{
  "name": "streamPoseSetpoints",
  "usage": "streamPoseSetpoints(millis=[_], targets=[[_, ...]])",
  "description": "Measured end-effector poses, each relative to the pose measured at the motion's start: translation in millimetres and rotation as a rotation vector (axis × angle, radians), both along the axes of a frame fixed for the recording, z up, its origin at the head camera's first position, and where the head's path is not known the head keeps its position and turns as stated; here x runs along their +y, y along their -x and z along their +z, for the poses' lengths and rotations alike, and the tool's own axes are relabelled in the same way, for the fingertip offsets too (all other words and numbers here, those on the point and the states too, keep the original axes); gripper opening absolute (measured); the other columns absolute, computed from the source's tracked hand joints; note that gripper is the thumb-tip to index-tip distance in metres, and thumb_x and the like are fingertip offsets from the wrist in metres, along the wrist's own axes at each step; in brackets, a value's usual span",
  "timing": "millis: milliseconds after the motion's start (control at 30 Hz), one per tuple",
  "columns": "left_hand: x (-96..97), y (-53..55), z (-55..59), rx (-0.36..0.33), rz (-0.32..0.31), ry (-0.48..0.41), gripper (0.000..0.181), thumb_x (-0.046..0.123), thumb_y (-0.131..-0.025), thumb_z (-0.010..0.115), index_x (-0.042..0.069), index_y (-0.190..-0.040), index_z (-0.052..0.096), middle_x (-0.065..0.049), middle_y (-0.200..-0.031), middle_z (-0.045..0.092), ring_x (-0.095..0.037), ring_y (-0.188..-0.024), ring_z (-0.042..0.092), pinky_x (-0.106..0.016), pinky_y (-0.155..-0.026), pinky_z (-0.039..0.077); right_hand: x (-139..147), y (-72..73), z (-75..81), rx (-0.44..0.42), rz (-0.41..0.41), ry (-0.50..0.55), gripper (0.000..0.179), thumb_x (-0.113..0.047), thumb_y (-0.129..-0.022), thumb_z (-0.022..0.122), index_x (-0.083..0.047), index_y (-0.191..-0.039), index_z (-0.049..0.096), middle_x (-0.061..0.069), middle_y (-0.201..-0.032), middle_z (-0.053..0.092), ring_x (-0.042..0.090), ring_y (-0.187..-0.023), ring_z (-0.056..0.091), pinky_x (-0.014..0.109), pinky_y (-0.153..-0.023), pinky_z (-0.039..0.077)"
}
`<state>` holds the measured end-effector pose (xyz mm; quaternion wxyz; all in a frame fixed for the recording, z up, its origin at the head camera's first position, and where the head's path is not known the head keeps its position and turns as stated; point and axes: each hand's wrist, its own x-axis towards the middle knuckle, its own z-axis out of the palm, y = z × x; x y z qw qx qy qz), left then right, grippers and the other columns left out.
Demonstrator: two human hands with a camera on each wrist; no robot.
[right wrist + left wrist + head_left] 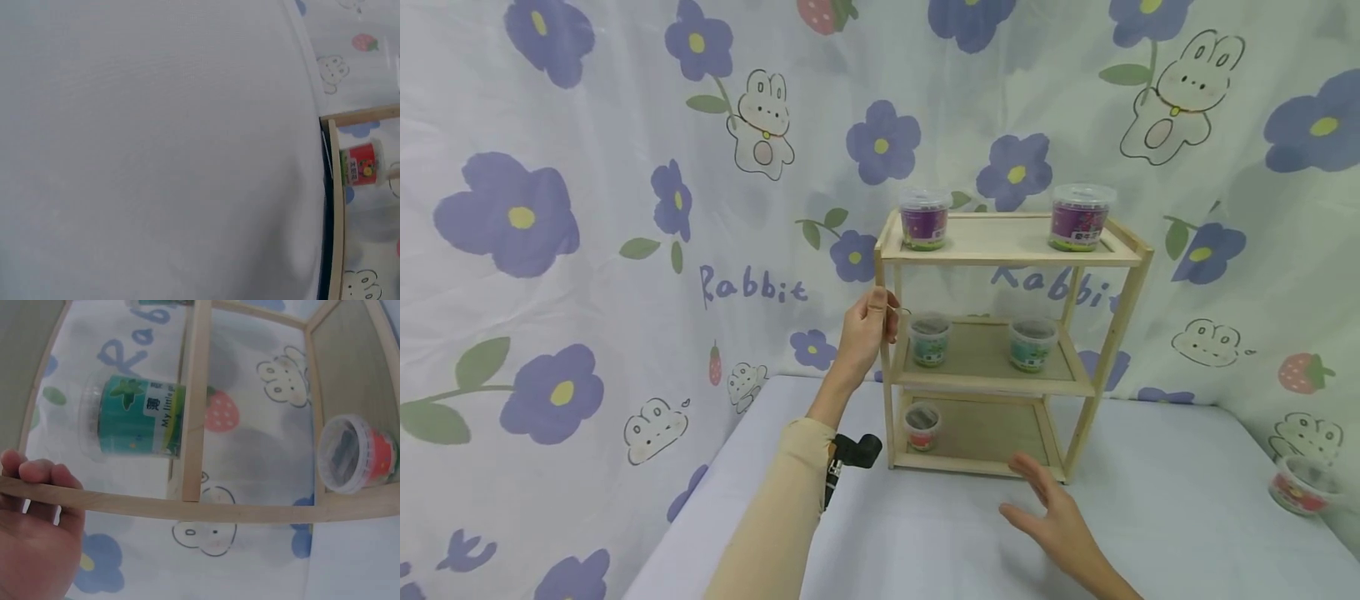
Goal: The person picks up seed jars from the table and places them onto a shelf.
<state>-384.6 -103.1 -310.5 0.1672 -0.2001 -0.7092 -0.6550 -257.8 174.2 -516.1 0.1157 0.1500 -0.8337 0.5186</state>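
My left hand (861, 333) grips the left front post of a three-tier wooden shelf (992, 386). In the left wrist view its fingers (39, 470) curl round the post (250, 514). My right hand (1060, 521) is held in front of the bottom tier at the right, fingers spread and nothing in them. Two purple-labelled tubs (924, 222) (1081, 220) with clear lids stand on the top tier. The middle tier holds two green-labelled tubs (930, 342) (1032, 345). A red-labelled tub (922, 427) sits at the left of the bottom tier.
Another red-labelled tub (1300, 487) stands at the far right of the white-covered table (1187, 500). A curtain (647, 167) printed with rabbits and blue flowers hangs behind and to the left. A black camera mount (857, 452) is on my left wrist.
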Motion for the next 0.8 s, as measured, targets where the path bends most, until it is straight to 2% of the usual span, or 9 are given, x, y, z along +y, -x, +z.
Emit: streamPoseSetpoints(millis=[133,233,333,400,467,600,633,700,800], targets=[[-2.9,0.7,0.9,0.005,0.006,-0.009,0.051,0.038,-0.108,0.031,-0.007,-0.1,0.054,-0.008,-0.067,0.049,-0.018,-0.057,0.046,-0.027,-0.059,0.046,20.8,-7.1,4.3,0.093,0.003,0.029,0.063,-0.013,-0.088,0.076,-0.004,-0.142,0.045,0.015,-0.134,0.058,-0.002,-0.125,0.05,0.004,-0.099,0.032],[-5.6,0.6,1.8,0.006,0.012,-0.006,0.047,0.038,-0.108,0.031,0.0,-0.096,0.056,-0.009,-0.068,0.049,-0.018,-0.057,0.047,-0.027,-0.059,0.047,39.9,-14.3,6.9,0.117,-0.029,0.03,0.054,-0.008,-0.09,0.072,-0.003,-0.139,0.049,0.016,-0.126,0.064,-0.01,-0.117,0.053,0.003,-0.095,0.037],[-9.1,0.0,3.0,0.009,0.022,0.001,0.044,0.04,-0.107,0.031,0.006,-0.094,0.056,-0.007,-0.067,0.049,-0.018,-0.057,0.047,-0.027,-0.06,0.047,60.8,-20.9,9.8,0.079,-0.118,-0.002,0.047,-0.009,-0.094,0.069,-0.004,-0.137,0.052,0.013,-0.118,0.068,-0.01,-0.109,0.058,0.003,-0.089,0.041],[-11.4,-0.7,3.6,0.013,0.026,0.001,0.044,0.041,-0.107,0.031,0.007,-0.094,0.056,-0.005,-0.067,0.049,-0.018,-0.057,0.047,-0.028,-0.06,0.047,75.2,-22.3,12.3,0.033,-0.212,-0.034,0.045,-0.015,-0.096,0.068,-0.005,-0.137,0.052,0.005,-0.114,0.071,-0.013,-0.103,0.057,0.001,-0.085,0.04],[-13.4,-1.3,4.1,0.013,0.027,-0.004,0.044,0.041,-0.107,0.031,0.007,-0.094,0.056,-0.005,-0.067,0.048,-0.019,-0.058,0.047,-0.028,-0.06,0.047,92.2,-21.6,14.7,-0.004,-0.315,-0.052,0.049,-0.023,-0.097,0.067,-0.006,-0.14,0.051,-0.011,-0.111,0.07,-0.02,-0.1,0.053,-0.001,-0.082,0.039],[-15.9,-1.7,3.0,0.001,0.019,-0.005,0.043,0.04,-0.107,0.031,0.008,-0.093,0.056,-0.007,-0.067,0.049,-0.02,-0.058,0.046,-0.029,-0.061,0.047,139.3,-15.9,17.2,-0.028,-0.481,-0.002,0.061,-0.027,-0.097,0.067,-0.011,-0.149,0.04,-0.036,-0.113,0.055,-0.026,-0.107,0.042,-0.003,-0.089,0.034],[-16.5,-1.5,2.3,-0.003,0.017,-0.003,0.042,0.038,-0.108,0.03,0.008,-0.094,0.056,-0.007,-0.068,0.049,-0.021,-0.059,0.046,-0.029,-0.061,0.047,152.0,-13.8,17.6,-0.038,-0.514,0.016,0.065,-0.027,-0.097,0.066,-0.012,-0.152,0.035,-0.035,-0.121,0.052,-0.025,-0.114,0.039,-0.002,-0.094,0.031],[-17.1,-1.2,1.0,-0.01,0.016,-0.001,0.041,0.036,-0.108,0.03,0.007,-0.095,0.055,-0.009,-0.069,0.049,-0.021,-0.059,0.046,-0.03,-0.061,0.046,176.0,-8.4,20.7,-0.072,-0.595,0.024,0.071,-0.028,-0.099,0.063,-0.01,-0.156,0.025,-0.019,-0.142,0.049,-0.011,-0.134,0.034,0.008,-0.109,0.025],[-17.1,-2.4,1.9,-0.033,0.007,-0.008,0.04,0.03,-0.109,0.029,0.002,-0.096,0.055,-0.017,-0.071,0.048,-0.025,-0.061,0.045,-0.032,-0.062,0.046,205.7,0.0,25.1,-0.234,-0.727,0.048,0.082,-0.035,-0.1,0.059,-0.009,-0.158,0.008,0.009,-0.163,0.021,0.022,-0.149,0.023,0.031,-0.12,0.022]])
